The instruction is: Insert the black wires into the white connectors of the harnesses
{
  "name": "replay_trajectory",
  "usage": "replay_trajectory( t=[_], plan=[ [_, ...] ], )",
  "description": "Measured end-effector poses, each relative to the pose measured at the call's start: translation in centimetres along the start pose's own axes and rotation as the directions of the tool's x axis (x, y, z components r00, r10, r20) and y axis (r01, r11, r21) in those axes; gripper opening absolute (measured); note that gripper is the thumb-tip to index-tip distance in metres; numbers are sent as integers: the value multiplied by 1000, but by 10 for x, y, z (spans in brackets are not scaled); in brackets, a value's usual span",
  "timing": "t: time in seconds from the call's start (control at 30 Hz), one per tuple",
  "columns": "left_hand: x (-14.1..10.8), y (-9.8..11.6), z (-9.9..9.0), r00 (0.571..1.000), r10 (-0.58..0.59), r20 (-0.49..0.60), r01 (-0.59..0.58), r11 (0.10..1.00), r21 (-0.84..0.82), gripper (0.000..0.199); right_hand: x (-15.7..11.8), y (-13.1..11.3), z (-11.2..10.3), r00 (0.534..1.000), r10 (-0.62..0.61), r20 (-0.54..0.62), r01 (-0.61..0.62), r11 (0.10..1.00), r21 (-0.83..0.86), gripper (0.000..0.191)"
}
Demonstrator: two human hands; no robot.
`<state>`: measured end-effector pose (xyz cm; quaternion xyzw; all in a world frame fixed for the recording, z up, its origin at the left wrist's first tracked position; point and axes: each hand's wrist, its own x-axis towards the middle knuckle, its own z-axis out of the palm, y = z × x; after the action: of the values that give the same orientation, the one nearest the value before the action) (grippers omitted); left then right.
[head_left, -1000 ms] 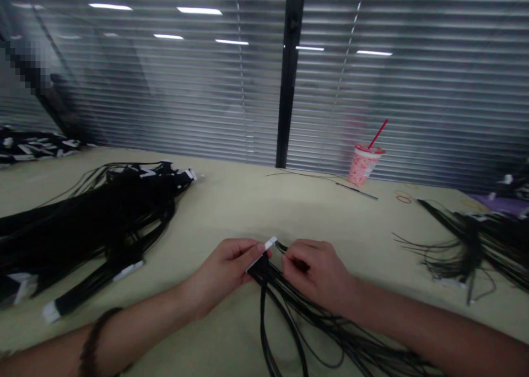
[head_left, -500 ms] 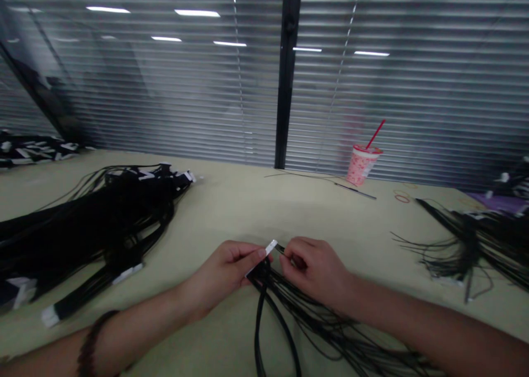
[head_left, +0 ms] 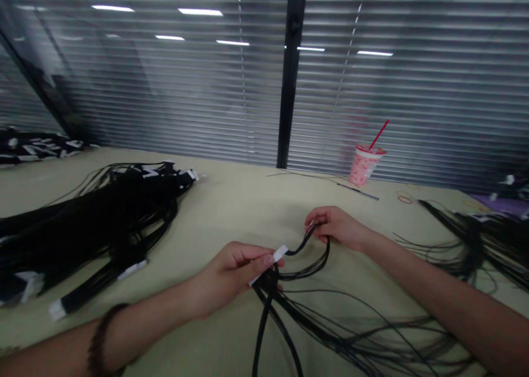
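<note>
left hand (head_left: 237,269): pinching white cable end (head_left: 280,252), seemingly steadying it | right hand (head_left: 334,226): grasping looped black cables (head_left: 301,246) | short of desk's (head_left: 231,200) far edge

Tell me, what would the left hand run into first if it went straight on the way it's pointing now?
Most likely the black wires looping across to the right hand, then that hand itself; how their heights compare is hard to judge from one view.
</note>
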<state>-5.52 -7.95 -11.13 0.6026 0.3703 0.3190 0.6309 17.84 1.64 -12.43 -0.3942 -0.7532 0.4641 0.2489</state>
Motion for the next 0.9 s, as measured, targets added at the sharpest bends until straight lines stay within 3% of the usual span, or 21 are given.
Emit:
replay_trajectory(
  t=[0.13, 0.27, 0.4, 0.5, 0.6, 0.67, 0.7, 0.8, 0.9],
  plan=[
    [-6, 0, 6, 999, -6, 40, 12, 987, -158, 21, 1, 8, 10, 992, -46, -121, 33, 993, -110, 26],
    [-10, -1, 13, 996, -55, 76, 81, 910, -407, 18, -4, 7, 21, 963, -106, -248, 22, 947, -320, 34],
    [-9, -2, 15, 999, -47, -15, 31, 838, -544, 17, -7, 1, 25, 953, -138, -270, -1, 888, -460, 37],
    [-7, -2, 13, 993, -43, -106, -24, 824, -566, 18, -8, -6, 18, 972, -91, -216, -23, 881, -473, 45],
    [-5, -3, 10, 990, -46, -134, -37, 830, -556, 19, -14, -18, -2, 999, 43, -32, -53, 877, -477, 64],
    [-4, -3, 8, 988, -45, -150, -44, 837, -545, 21, -22, -31, -18, 992, 98, 85, -37, 842, -538, 81],
    [-4, -4, 8, 987, -48, -154, -43, 840, -541, 21, -27, -39, -25, 992, 94, 79, -32, 817, -576, 81],
    [-3, -6, 7, 988, -54, -145, -33, 843, -537, 21, -41, -65, -29, 1000, -17, -17, 2, 769, -639, 61],
    [-4, -7, 8, 991, -38, -129, -36, 848, -529, 22, -51, -87, -10, 972, -196, -130, 71, 770, -634, 26]
  ],
)
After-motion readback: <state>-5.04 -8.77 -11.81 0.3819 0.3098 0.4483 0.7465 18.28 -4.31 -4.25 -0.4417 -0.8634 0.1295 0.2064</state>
